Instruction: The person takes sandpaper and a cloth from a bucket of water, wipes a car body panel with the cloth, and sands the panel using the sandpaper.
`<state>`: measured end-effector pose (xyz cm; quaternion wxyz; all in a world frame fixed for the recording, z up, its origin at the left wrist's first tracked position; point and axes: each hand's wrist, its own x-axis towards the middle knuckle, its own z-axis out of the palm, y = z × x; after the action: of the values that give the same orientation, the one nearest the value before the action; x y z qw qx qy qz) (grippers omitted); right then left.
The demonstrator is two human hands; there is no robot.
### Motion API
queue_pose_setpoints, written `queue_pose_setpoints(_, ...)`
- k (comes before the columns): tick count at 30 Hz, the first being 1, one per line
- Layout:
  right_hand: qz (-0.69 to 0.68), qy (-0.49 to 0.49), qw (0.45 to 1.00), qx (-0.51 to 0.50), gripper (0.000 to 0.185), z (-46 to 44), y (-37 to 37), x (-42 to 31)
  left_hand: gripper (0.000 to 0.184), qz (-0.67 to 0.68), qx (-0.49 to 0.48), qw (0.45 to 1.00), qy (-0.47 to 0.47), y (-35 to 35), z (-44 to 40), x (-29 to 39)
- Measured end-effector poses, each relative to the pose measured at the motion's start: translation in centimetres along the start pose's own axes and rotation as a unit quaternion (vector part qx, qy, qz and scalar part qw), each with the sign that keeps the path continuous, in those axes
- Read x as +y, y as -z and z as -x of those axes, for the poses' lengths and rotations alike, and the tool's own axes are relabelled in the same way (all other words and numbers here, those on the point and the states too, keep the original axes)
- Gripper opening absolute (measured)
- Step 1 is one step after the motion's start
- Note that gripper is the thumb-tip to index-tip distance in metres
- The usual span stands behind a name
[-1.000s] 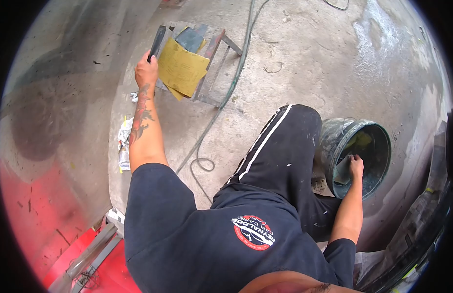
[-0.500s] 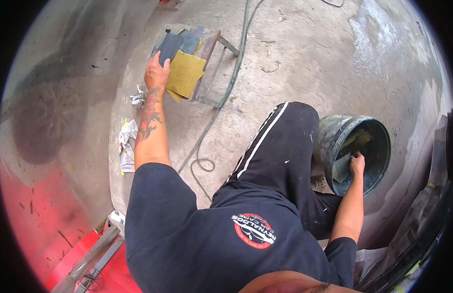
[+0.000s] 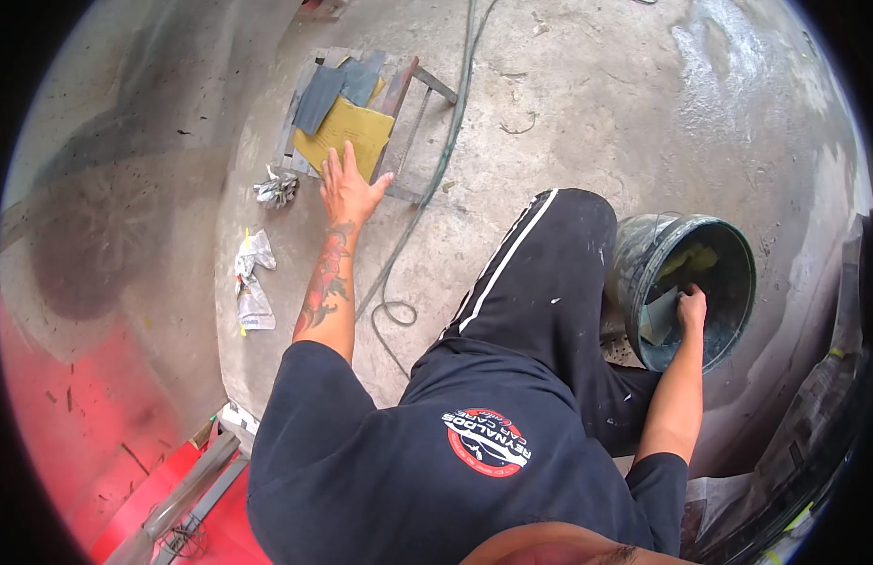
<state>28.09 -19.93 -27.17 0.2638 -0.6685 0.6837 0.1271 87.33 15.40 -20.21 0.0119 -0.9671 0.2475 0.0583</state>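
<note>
My left hand [image 3: 352, 188] is open, fingers spread, at the near edge of a yellow sandpaper sheet [image 3: 354, 132]; whether the fingertips touch it I cannot tell. That sheet lies on a low stool [image 3: 396, 99]. Behind it are a dark grey sandpaper sheet [image 3: 319, 98] and a blue-grey sheet [image 3: 361, 79]. Over on the right, my right hand [image 3: 691, 308] reaches into a dark, stained bucket [image 3: 634, 273], closed on the edge of a pale grey sandpaper sheet [image 3: 659, 316]. A yellowish piece [image 3: 693, 258] shows deeper inside the bucket.
A green hose [image 3: 446, 155] and a thin looped cable [image 3: 396, 315] run across the concrete floor beside the stool. Crumpled paper [image 3: 276, 188] and a torn printed scrap [image 3: 255, 282] lie to the left. Masking paper [image 3: 790, 447] lines the right edge.
My left hand has left the dark grey sheet and drawn back toward me, opening. The yellow sheet has shifted slightly left on the stool. My right hand stays in the bucket.
</note>
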Motion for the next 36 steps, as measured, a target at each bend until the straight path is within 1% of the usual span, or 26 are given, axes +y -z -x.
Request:
queue_pose_setpoints(1, 0.0, 0.003, 1.0, 0.002, 0.039, -0.3, -0.3, 0.3, 0.097, -0.005, -0.001, 1.0, -0.011, -0.4, 0.3, -0.3)
queue_pose_setpoints(4, -0.001, 0.004, 1.0, -0.001, 0.041, -0.6, -0.5, 0.3, 0.085, 0.061, 0.076, 0.995, -0.003, -1.1, 0.2, -1.7)
queue_pose_setpoints(7, 0.001, -0.005, 1.0, -0.013, 0.043, 0.1, 0.3, -1.0, 0.071, 0.086, 0.124, 0.989, 0.01, -1.3, -3.3, -4.8)
queue_pose_setpoints(10, 0.008, -0.003, 1.0, -0.001, 0.042, 0.3, 0.4, -1.5, 0.063, 0.01, 0.147, 0.989, 0.013, 0.0, -8.2, -6.3)
queue_pose_setpoints(13, -0.006, 0.01, 1.0, 0.011, 0.041, -0.3, -0.2, -0.5, 0.054, 0.017, 0.062, 0.996, 0.061, 0.5, -10.7, -7.0)
queue_pose_setpoints(16, -0.022, 0.015, 1.0, 0.017, 0.041, -0.4, -0.2, 0.2, 0.041, 0.016, 0.1, 0.989, 0.109, 1.1, -12.8, -8.8)
queue_pose_setpoints(17, -0.025, 0.011, 0.999, 0.017, 0.041, -0.3, -0.1, 0.1, 0.034, 0.005, 0.203, 0.974, 0.096, 1.1, -13.0, -9.5)
queue_pose_setpoints(20, -0.021, 0.011, 1.0, 0.004, 0.041, -0.2, 0.4, -0.4, 0.033, 0.109, 0.28, 0.949, 0.093, 4.6, -12.4, -9.4)
queue_pose_setpoints(21, -0.018, 0.014, 1.0, -0.003, 0.041, -0.3, 0.4, -0.5, 0.034, 0.115, 0.295, 0.945, 0.08, 5.6, -12.2, -9.8)
queue_pose_setpoints(24, -0.013, 0.016, 1.0, -0.004, 0.041, -0.6, 0.0, -0.5, 0.034, 0.166, 0.306, 0.932, 0.1, 7.1, -11.1, -10.1)
queue_pose_setpoints(27, -0.015, 0.024, 1.0, 0.006, 0.04, -0.7, -0.2, -0.4, 0.034, 0.15, 0.332, 0.929, 0.073, 7.3, -10.2, -10.4)
queue_pose_setpoints(30, -0.036, 0.008, 0.999, -0.01, 0.04, -0.6, 0.1, -0.5, 0.033, 0.087, 0.327, 0.937, 0.088, 6.7, -9.1, -9.6)
queue_pose_setpoints(33, -0.019, 0.015, 1.0, 0.015, 0.039, -0.6, -0.1, -0.5, 0.036, 0.034, 0.232, 0.967, 0.098, 5.3, -8.2, -9.0)
queue_pose_setpoints(36, -0.023, 0.03, 0.999, 0.016, 0.038, -0.5, 0.2, -0.7, 0.042, -0.022, 0.174, 0.985, -0.012, 2.5, -6.9, -7.9)
